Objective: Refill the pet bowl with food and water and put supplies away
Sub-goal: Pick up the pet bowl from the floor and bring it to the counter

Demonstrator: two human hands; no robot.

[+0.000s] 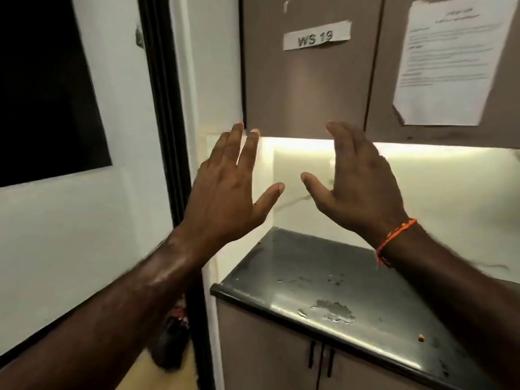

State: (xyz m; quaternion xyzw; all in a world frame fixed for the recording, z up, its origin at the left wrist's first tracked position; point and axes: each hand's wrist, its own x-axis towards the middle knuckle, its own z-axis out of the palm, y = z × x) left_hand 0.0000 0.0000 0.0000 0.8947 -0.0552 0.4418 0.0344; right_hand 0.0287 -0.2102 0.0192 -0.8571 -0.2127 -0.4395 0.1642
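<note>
Wet steel counter (323, 266), labelled cupboard (304, 88)

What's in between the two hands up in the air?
Nothing is held there. In the head view, the gap between the open left hand and right hand shows only the lit white wall behind.

Both arms reach forward and up, backs of the hands facing the camera. The left hand (225, 198) is open and empty, fingers spread, thumb pointing toward the right hand (357, 192). That hand is open and empty too, thumb pointing back.
</note>
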